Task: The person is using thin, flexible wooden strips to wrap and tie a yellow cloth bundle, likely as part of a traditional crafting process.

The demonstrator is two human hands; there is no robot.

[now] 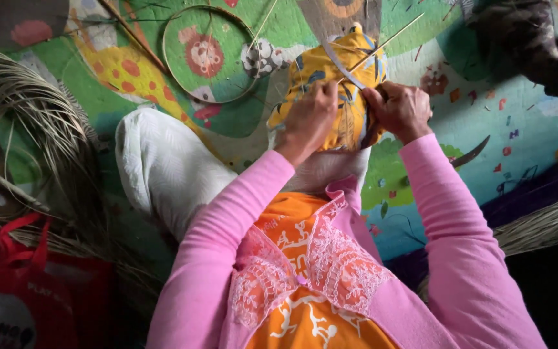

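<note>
The bamboo strip (382,44) — thin, pale and long — ran from between the two hands up toward the far right, lying across a knee draped in yellow patterned cloth (330,77). The right hand (400,111) was clenched round the handle of a curved knife (343,64), whose grey blade arched to the far left over the cloth and met the strip near the fingers. The left hand (312,117) was closed down just beside it, fingertips pinched at the strip's near end, though exactly how much of the strip it held could not be made out. A thin hoop (209,54) lay flat on the bright cartoon-printed mat (479,97) to the far left, and loose bundles of dried fibre (30,110) spread at the left edge.

The risk, as I judged it, sat in how close the blade was to the left fingertips — a slip along so narrow a strip could carry the edge into them or into the cloth over the knee. The strip might also split off-line or snap if the knife twisted.
</note>
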